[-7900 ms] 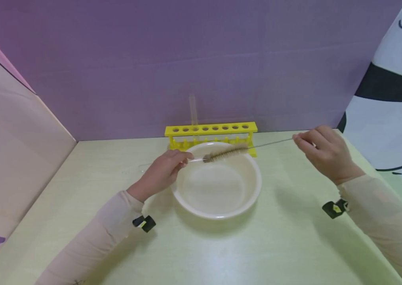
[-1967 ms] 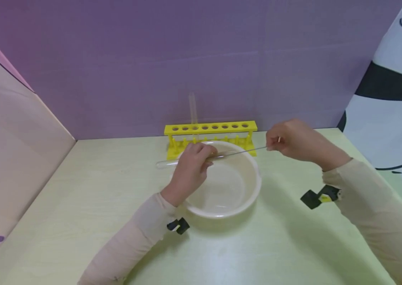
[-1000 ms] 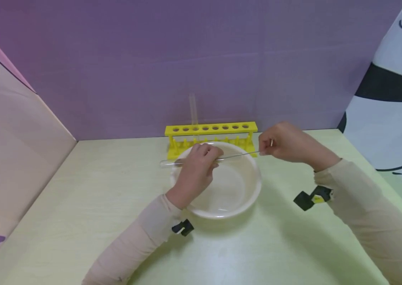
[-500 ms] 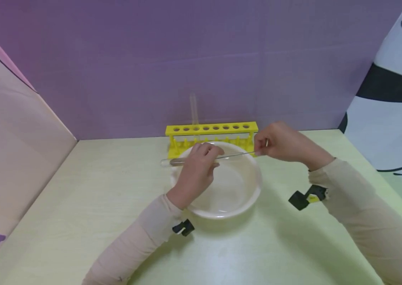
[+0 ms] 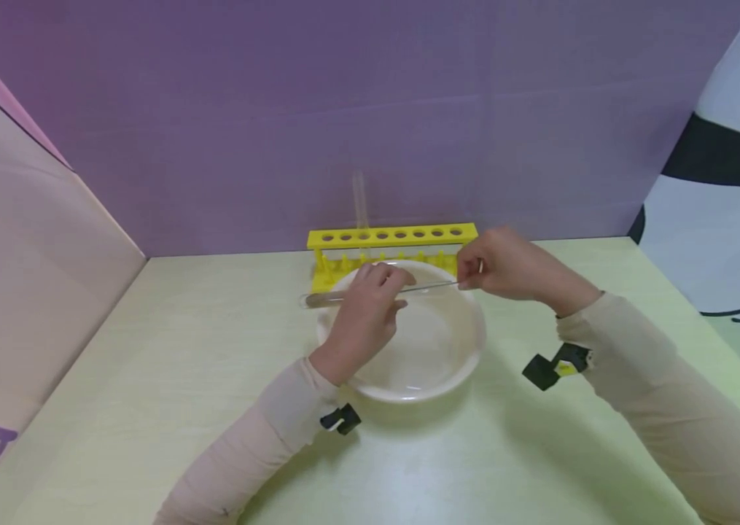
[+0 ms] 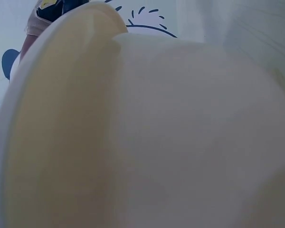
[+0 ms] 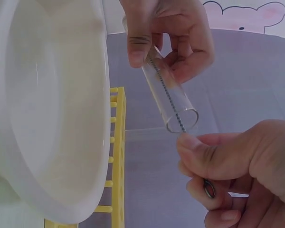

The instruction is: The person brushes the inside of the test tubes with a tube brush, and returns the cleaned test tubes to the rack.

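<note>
My left hand (image 5: 366, 310) grips a clear glass test tube (image 7: 183, 107), held nearly level above a white basin (image 5: 409, 397). Inside the tube sits a test tube brush, its bristles (image 5: 324, 299) showing near the closed end, left of the hand. From the open mouth comes the brush's twisted wire handle (image 7: 166, 88). My right hand (image 5: 507, 266) pinches that wire between thumb and fingers, close to the tube's mouth in the right wrist view. A small wire loop (image 7: 209, 188) pokes out below those fingers. The left wrist view shows only the basin's inside (image 6: 61, 133) large, with the left hand out of sight.
Behind the basin stands a yellow test tube rack (image 5: 392, 235) with a row of holes. Another clear test tube (image 5: 360, 200) stands upright in it. A purple backdrop (image 5: 245, 131) rises at the table's back edge, with printed panels on both sides.
Earlier the brush was outside the tube, bristles over the basin. Since then it has gone in, and my right hand has moved left, bringing the bristles nearer the closed end. The left hand barely moved lately.
</note>
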A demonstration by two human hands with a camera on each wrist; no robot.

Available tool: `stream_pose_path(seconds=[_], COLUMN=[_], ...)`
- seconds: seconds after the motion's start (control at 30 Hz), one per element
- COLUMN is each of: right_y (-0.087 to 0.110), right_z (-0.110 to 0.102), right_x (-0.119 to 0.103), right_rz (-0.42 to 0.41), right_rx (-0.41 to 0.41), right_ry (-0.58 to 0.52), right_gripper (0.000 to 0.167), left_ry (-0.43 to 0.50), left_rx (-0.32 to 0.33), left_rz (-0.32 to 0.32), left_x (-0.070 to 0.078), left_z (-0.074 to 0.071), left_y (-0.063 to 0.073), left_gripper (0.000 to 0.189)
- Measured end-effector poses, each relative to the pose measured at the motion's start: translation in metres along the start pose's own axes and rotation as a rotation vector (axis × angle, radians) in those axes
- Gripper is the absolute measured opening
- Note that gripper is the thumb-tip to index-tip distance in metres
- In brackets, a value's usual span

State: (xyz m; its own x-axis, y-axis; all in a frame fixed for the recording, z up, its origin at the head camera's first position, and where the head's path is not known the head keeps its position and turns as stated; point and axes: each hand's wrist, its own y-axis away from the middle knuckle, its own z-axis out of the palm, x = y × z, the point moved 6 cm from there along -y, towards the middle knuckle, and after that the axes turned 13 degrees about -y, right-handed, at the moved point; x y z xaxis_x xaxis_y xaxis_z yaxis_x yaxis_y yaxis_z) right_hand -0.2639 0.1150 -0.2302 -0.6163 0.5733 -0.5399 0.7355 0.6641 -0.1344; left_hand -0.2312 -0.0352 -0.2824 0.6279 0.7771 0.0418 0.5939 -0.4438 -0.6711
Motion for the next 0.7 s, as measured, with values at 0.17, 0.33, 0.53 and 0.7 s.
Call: stream_pose_path(seconds=[0.17,0.33,0.53,0.7], right_y=[-0.001,-0.0009,-0.0002,-0.0003], right_z=[0.0024,0.0024,0.0052,0.0086], right_x=[-0.0025,-0.0038,-0.0029,0.0012], right_rz=[-0.012,-0.02,0.023,0.04], right_rx=[-0.001,0.013,0.004,-0.004], right_ry=[0.005,0.023,0.015,0.01], right_gripper=[0.019,0.021,0.019,0.017], left_ry=[0.011,0.018,0.035,0.051], left_rx=[0.011,0.009,-0.006,-0.028], left_rz=[0.01,0.01,0.012,0.012], left_x=[0.0014,0.0025,0.003,0.0016], left_z=[0.0004,0.0005,0.0009,0.0023], left_y=[-0.0003,-0.0004,0.0004,0.0018], left_gripper=[0.035,0.034,0.034,0.033])
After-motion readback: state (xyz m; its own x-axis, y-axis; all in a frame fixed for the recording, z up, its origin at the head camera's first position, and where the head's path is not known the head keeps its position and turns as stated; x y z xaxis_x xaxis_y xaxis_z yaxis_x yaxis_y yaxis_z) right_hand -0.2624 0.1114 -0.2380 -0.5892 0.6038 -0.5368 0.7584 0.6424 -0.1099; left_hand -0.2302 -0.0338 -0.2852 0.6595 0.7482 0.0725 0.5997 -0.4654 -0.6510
